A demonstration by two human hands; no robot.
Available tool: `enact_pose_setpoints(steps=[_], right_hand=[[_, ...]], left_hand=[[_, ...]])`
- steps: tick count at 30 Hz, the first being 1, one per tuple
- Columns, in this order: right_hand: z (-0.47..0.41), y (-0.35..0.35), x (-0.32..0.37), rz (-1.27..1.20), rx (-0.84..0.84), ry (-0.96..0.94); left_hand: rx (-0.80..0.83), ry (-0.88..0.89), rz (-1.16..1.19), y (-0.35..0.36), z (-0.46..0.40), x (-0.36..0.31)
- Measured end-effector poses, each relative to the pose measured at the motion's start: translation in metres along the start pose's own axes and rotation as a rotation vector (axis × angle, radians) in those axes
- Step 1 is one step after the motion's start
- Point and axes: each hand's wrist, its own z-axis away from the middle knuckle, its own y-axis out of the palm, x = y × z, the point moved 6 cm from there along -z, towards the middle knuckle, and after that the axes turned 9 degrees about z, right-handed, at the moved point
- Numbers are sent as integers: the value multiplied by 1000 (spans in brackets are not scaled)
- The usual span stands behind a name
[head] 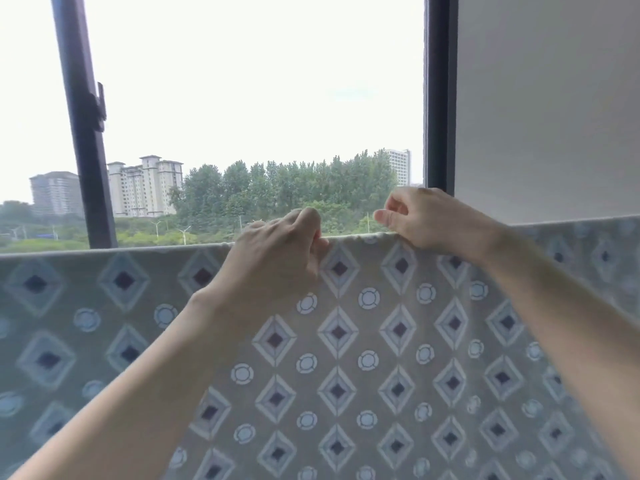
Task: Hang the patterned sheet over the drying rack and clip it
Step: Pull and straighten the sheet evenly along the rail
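The patterned sheet (367,341), grey-green with diamonds and small circles, hangs draped over a horizontal bar that it hides; its folded top edge runs across the whole view. My left hand (277,251) grips that top edge near the middle, fingers curled over the fold. My right hand (426,220) sits just to the right on the same edge, heel against the cloth, fingers curled above it with thumb and fingertips close together. Whether it holds a clip I cannot tell. No clip shows in view.
A large window (256,116) with dark frames (438,98) is straight behind the sheet, showing trees and buildings. A plain wall (547,98) fills the upper right. The rack itself is covered by the cloth.
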Motion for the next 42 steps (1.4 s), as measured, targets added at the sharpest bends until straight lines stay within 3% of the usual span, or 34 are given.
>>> enact_pose_setpoints(steps=[2,5,10,14,19,24,27,29,33,36,42], right_hand=[[11,9,23,-200,77,-78],[22,13,40,-135,83,-214],[28,9,36,-273,12,-198],[31,5,35,-350,-39,-142],[17,-6,47,-69,-245,-132],[1,-19,46,-24,-527,-63],[-8,-28,43,-29,-602,-8],[-21,-23,43,41,-457,43],[-31,13,58,194,191,86],[-27,14,83,80,194,19],[-11,29,194,-293,168,-266]], left_hand=[[37,-27,45,-4,-4,6],[90,-63,39,-7,-14,12],[96,-120,134,-29,-14,18],[190,-55,29,-33,11,24],[86,-109,148,-32,13,33],[3,-88,124,-43,3,35],[-50,-88,33,-58,8,41],[-57,-112,-52,-63,13,51],[59,-242,17,-54,21,76],[78,-302,78,-58,31,88],[-87,-242,-21,-98,67,107]])
